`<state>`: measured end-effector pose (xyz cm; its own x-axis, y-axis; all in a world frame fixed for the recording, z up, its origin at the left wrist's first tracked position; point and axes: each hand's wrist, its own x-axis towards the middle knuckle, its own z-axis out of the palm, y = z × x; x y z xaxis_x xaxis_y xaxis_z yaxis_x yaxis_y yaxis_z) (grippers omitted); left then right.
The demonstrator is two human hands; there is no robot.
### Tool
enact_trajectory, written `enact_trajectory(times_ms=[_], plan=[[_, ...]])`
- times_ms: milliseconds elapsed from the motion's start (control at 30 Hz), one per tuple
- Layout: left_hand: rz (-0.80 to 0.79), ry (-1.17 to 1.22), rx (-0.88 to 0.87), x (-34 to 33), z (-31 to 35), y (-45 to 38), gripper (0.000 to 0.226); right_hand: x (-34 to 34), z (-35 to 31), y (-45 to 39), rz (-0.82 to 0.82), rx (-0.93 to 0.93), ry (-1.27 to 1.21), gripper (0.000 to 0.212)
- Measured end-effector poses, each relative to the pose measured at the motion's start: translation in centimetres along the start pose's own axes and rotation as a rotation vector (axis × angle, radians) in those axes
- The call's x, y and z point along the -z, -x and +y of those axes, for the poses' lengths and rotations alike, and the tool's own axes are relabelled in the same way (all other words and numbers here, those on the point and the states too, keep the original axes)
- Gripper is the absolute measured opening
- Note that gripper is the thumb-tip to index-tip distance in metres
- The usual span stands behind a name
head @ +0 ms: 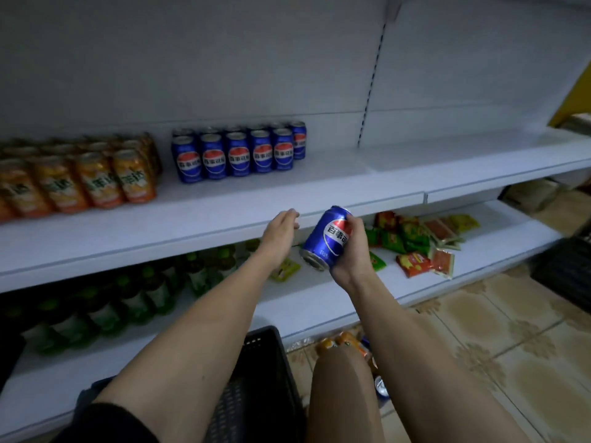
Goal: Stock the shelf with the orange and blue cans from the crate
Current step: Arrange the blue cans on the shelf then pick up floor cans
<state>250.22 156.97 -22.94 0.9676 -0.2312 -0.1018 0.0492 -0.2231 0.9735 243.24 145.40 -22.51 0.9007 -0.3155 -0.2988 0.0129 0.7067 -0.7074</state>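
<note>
Item: blue aluminium cola can [326, 238], tilted, frame centre, gripped in our right hand [350, 251] before the white metal shelf [224, 199]. Our left hand [281, 230] rests loose-fingered, holding nothing, at the shelf edge. Shelved rows: blue cans [236, 151] upper centre, orange cans [80, 174] upper left. Black plastic crate [259, 378], bottom centre.

— What finish is seen on the blue can [326, 239]?
— Glossy printed metal, with a bare silvery end; the same sheen is shown by the shelved blue cans [236, 153] and orange cans [80, 180].
— And the shelf [224, 199]?
— Smooth, matt, painted white. The snack packets [415, 241] are shiny film, the crate [256, 372] is dull perforated black plastic — the floor tiles [495, 330] are faintly glazed.
</note>
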Motion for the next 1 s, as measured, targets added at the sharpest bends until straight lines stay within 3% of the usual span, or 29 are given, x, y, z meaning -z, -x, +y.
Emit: enact_trajectory(times_ms=[133, 400, 633, 1000], plan=[[0.024, -0.055, -0.043, 2.5, 1.0, -0.3, 0.040, -3.7, -0.1, 0.3, 0.046, 0.003, 0.214, 0.050], [0.001, -0.276, -0.114, 4.0, 1.4, -3.6, 0.037, -6.5, -2.3, -2.9, 0.065, 0.062, 0.460, 0.058], [0.017, -0.883, -0.248, 3.3, -0.4, -9.7, 0.036, -7.4, -4.9, -9.2, 0.063, 0.135, 0.627, 0.077], [-0.047, -1.128, -0.311, 2.1, -1.7, -19.0, 0.050, -7.7, -6.8, -24.1, 0.014, 0.514, 0.833, 0.064]])
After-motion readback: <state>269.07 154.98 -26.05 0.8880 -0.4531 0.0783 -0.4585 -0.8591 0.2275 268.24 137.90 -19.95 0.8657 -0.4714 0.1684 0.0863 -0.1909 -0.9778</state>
